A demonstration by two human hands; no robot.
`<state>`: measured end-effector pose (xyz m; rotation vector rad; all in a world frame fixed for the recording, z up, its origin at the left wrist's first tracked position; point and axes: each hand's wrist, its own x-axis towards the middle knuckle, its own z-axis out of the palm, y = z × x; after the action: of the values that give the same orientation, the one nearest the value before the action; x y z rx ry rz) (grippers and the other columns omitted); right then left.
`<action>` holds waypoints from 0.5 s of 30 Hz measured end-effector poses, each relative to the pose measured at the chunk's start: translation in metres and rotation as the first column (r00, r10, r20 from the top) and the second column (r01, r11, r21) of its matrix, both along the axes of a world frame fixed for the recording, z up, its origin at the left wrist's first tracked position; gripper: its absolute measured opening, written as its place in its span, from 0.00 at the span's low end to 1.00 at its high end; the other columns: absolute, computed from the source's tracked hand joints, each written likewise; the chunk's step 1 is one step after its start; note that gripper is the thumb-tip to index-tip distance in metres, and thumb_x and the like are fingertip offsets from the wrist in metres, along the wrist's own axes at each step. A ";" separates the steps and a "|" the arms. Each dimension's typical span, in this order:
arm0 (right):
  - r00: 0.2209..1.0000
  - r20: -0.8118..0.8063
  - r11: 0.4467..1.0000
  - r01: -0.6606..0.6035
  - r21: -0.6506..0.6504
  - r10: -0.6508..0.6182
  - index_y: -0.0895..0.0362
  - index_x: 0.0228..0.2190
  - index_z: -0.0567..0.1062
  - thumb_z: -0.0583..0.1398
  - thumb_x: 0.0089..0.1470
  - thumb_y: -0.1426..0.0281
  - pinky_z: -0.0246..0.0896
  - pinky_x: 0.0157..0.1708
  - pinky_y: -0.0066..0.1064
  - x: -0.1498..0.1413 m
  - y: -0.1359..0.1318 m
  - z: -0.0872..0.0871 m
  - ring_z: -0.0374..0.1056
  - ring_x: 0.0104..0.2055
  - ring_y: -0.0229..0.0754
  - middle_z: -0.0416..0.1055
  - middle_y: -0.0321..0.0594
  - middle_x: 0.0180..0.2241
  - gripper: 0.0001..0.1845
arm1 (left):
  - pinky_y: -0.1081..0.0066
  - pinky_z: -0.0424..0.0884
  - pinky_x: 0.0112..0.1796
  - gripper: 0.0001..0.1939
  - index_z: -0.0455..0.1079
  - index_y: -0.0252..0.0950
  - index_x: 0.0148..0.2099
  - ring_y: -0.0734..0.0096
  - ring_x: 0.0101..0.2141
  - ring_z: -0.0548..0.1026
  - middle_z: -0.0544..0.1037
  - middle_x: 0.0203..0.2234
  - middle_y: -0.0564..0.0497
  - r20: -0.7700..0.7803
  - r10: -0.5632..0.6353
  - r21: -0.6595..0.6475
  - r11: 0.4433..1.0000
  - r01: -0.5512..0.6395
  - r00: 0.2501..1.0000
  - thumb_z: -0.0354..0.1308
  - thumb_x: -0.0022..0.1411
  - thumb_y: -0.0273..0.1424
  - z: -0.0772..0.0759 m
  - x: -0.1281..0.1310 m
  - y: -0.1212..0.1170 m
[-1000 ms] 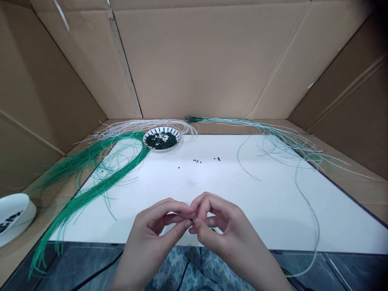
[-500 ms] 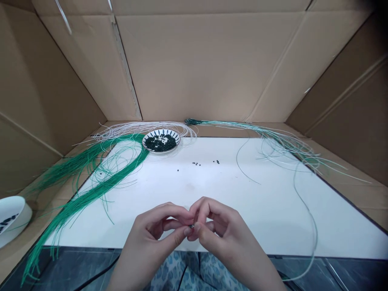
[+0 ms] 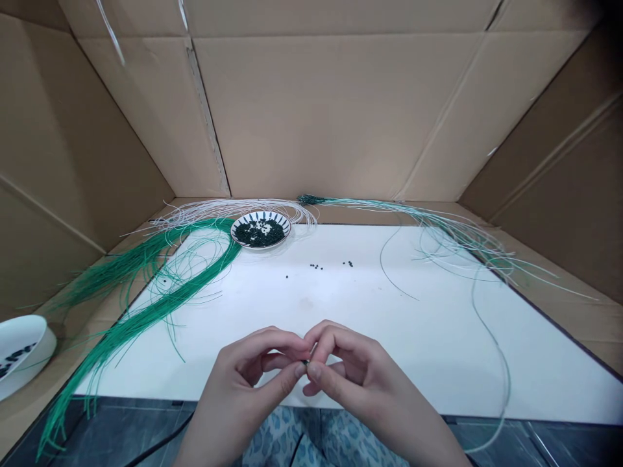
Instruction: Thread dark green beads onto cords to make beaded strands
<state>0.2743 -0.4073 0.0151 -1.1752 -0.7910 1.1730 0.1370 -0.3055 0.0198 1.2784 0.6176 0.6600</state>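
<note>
Close to the near edge of the white board, my left hand point(image 3: 265, 373) pinches a tiny dark piece point(image 3: 305, 363), which looks like a bead, between thumb and forefinger. Fingertip to fingertip against it, my right hand point(image 3: 348, 363) is closed in a pinch at the same spot. What lies between the right fingertips is mostly hidden. Loose dark beads point(image 3: 316, 266) are scattered on the board beyond my hands. Farther back, a white patterned dish point(image 3: 234, 233) holds many more dark beads.
Green cords point(image 3: 170, 301) spread over the board's left side, with white cords point(image 3: 204, 211) behind. A mixed green-and-white bundle point(image 3: 423, 217) lies back right; one pale strand point(image 3: 506, 370) droops off the near edge. A white bowl point(image 3: 43, 360) stands far left. Cardboard walls point(image 3: 335, 117) surround the board.
My right fingers have shifted slightly, with the lower fingers loosening away from the thumb. The left hand keeps its pinch. The whole view has tipped a little, so the surroundings appear slightly lower.
</note>
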 end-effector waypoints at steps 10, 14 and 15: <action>0.988 0.023 0.988 0.155 0.024 -0.156 0.56 0.25 0.80 0.72 0.55 0.55 0.71 0.35 0.28 -0.001 0.003 -0.018 0.73 0.31 0.36 0.75 0.36 0.33 0.18 | 0.80 0.74 0.31 0.09 0.86 0.41 0.32 0.75 0.27 0.80 0.85 0.26 0.55 -0.016 0.007 -0.161 0.987 -0.010 1.000 0.76 0.47 0.23 -0.003 0.004 0.005; 0.986 0.037 0.987 0.159 0.031 -0.160 0.56 0.25 0.80 0.71 0.55 0.58 0.73 0.35 0.27 0.000 0.002 -0.022 0.73 0.32 0.37 0.75 0.37 0.32 0.16 | 0.81 0.73 0.31 0.11 0.86 0.41 0.34 0.76 0.28 0.80 0.85 0.26 0.56 -0.039 0.019 -0.147 0.989 -0.025 0.999 0.77 0.47 0.24 -0.006 0.003 0.008; 0.985 0.039 0.985 0.169 0.041 -0.171 0.56 0.25 0.80 0.71 0.55 0.59 0.73 0.34 0.27 0.000 0.001 -0.023 0.73 0.33 0.37 0.75 0.37 0.32 0.15 | 0.81 0.74 0.32 0.10 0.85 0.41 0.34 0.75 0.28 0.80 0.85 0.26 0.56 -0.040 0.020 -0.146 0.989 -0.026 0.999 0.76 0.47 0.24 -0.006 0.003 0.008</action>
<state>0.2742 -0.4062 -0.0075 -1.2152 -0.7260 0.9916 0.1403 -0.2978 0.0134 1.1506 0.7009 0.5994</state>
